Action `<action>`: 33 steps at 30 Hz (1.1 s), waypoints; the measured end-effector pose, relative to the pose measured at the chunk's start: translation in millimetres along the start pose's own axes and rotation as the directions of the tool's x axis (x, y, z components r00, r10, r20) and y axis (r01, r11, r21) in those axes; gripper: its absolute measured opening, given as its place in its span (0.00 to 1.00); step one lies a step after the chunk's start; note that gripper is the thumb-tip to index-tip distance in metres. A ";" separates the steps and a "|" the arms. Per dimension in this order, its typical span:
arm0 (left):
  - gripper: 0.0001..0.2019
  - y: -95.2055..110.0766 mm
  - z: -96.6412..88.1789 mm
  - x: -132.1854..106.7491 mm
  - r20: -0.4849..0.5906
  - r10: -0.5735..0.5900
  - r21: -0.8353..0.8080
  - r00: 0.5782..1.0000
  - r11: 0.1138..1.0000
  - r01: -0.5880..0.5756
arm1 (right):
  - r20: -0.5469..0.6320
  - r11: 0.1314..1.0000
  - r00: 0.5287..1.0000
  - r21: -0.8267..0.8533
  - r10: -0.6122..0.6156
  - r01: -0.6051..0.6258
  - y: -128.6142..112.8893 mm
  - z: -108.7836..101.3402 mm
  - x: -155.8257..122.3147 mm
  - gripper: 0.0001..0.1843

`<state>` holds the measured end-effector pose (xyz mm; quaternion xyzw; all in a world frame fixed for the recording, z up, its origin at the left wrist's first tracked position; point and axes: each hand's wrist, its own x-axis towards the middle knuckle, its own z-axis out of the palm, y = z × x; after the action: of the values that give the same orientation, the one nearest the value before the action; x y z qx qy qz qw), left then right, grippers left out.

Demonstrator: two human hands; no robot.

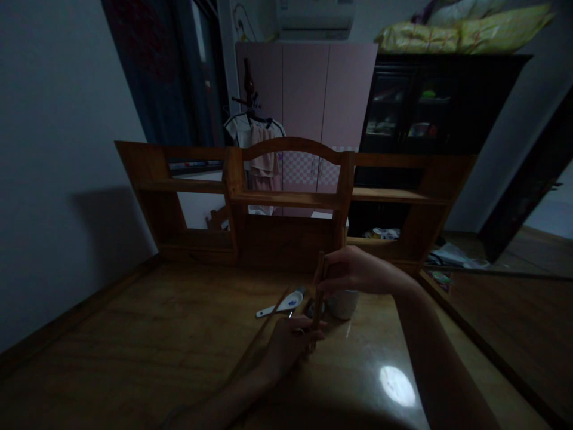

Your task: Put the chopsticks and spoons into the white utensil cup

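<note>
Between the two hands, the wooden chopsticks (318,307) stand nearly upright. The right hand (347,272) pinches their upper part between thumb and fingers; the left hand (290,341), lower and nearer the wearer, grips their lower part. Below the right hand, partly hidden by it, sits a cup (344,306). Just beyond the left hand, a white spoon (290,303) with a blue motif lies on the wooden table (156,334). Beyond both hands stands a shelf unit (290,199).
</note>
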<state>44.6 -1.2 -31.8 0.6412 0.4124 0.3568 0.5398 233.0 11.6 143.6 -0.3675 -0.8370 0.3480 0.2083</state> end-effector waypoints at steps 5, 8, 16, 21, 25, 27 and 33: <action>0.19 2.3 1.3 -1.3 -0.011 -0.045 -0.032 0.999 0.999 0.044 | 0.010 1.000 1.000 0.015 0.024 -0.024 0.0 0.0 0.0 0.17; 0.16 3.0 1.6 -1.4 -0.017 -0.033 -0.030 0.999 0.999 0.032 | 0.029 0.999 1.000 0.031 0.009 -0.010 -0.2 0.0 -0.2 0.17; 0.14 9.7 1.7 -3.6 -0.020 -0.051 -0.020 0.999 0.999 0.050 | 0.048 1.000 0.999 0.027 0.006 -0.007 -5.5 -1.4 -2.4 0.17; 0.14 5.8 2.8 -2.9 -0.001 -0.077 -0.032 0.997 0.997 0.077 | 0.061 1.000 0.998 0.024 0.013 -0.015 -6.6 -2.3 -3.7 0.17; 0.13 2.1 2.8 -1.3 -0.001 -0.066 -0.043 0.998 0.997 0.065 | 0.070 0.999 0.998 0.044 -0.004 0.001 -6.0 -2.4 -3.8 0.18; 0.14 1.5 2.3 -0.9 -0.007 -0.047 -0.047 0.999 0.998 0.047 | 0.076 0.999 0.997 0.042 -0.004 0.001 -6.2 -2.3 -3.7 0.17; 0.12 4.3 0.6 -0.9 -0.027 0.017 0.013 0.999 1.000 -0.017 | 0.075 0.999 0.997 0.054 -0.006 0.002 -6.7 -1.4 -4.1 0.15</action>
<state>45.4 -2.6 -27.7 0.6433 0.4163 0.3674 0.5272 233.3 5.8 149.1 -0.3466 -0.8352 0.3837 0.1874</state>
